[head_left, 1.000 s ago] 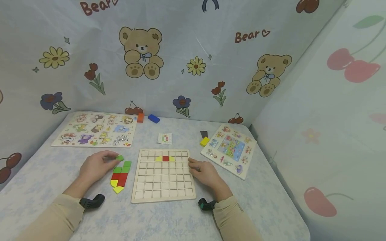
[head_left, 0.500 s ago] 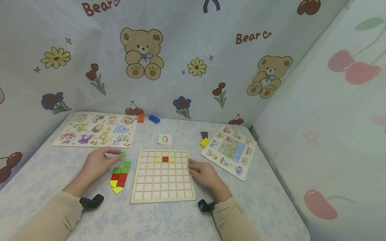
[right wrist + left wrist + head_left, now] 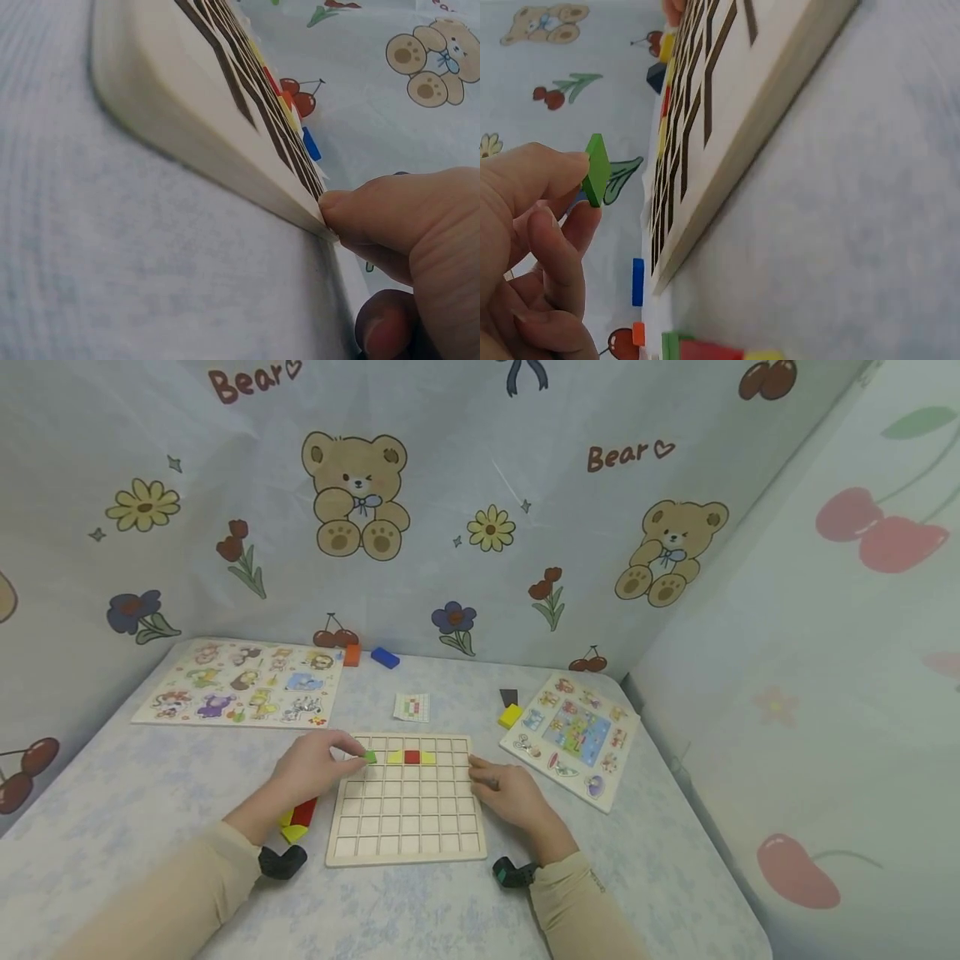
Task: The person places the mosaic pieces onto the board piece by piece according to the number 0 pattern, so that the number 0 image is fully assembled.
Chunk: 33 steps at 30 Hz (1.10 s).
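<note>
My left hand (image 3: 311, 768) pinches a small green square tile (image 3: 596, 171) between thumb and fingertips, over the upper left cells of a wooden grid board (image 3: 405, 857). In the board's second row a red square tile (image 3: 412, 757) lies between two yellow curved tiles (image 3: 394, 758). At the board's right edge is my right hand (image 3: 517, 793), its thumb and fingers gripping the rim, as the right wrist view shows. Left of the board, partly hidden under my left arm, lie loose red tiles (image 3: 303, 812) and yellow tiles (image 3: 294, 834); a green one (image 3: 670, 346) shows in the left wrist view.
Behind the board lies a small printed pattern card (image 3: 412, 707). An animal puzzle board (image 3: 240, 685) is at back left, another puzzle board (image 3: 577, 735) at right. Blocks in orange (image 3: 352, 655), blue (image 3: 386, 657) and yellow (image 3: 510, 717) and a dark piece (image 3: 509, 697) lie around.
My left hand has picked the green tile up from beside the loose tiles and carried it right, over the grid board. The right hand has stayed at the board's edge.
</note>
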Each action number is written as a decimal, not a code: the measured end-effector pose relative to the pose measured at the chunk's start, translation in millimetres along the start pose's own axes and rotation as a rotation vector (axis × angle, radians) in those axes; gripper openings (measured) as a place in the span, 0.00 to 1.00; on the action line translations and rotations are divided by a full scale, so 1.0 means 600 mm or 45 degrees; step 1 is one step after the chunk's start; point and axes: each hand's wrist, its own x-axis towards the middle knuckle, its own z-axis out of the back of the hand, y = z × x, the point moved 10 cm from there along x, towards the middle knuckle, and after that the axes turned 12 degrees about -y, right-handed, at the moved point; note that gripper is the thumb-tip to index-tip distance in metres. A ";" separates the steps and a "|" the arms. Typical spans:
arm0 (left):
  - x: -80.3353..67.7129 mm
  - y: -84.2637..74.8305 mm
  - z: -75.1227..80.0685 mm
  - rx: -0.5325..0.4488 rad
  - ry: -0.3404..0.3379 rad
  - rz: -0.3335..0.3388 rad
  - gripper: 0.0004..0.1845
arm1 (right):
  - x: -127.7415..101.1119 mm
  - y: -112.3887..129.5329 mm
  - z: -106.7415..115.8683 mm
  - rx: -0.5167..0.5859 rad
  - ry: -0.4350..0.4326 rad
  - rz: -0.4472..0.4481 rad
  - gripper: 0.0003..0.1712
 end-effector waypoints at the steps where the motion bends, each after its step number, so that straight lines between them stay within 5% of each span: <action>1: 0.000 -0.007 -0.010 0.007 0.014 -0.007 0.10 | 0.000 0.000 0.000 0.000 0.001 0.001 0.19; 11: -0.007 -0.068 -0.058 0.127 0.125 -0.125 0.04 | 0.003 -0.001 -0.002 -0.012 0.007 0.020 0.19; 19: -0.001 -0.076 -0.070 0.189 0.153 -0.211 0.03 | 0.001 -0.001 -0.001 0.004 0.012 -0.008 0.19; 33: 0.006 -0.071 -0.076 0.208 0.152 -0.231 0.03 | 0.000 0.003 0.001 0.003 0.006 0.013 0.19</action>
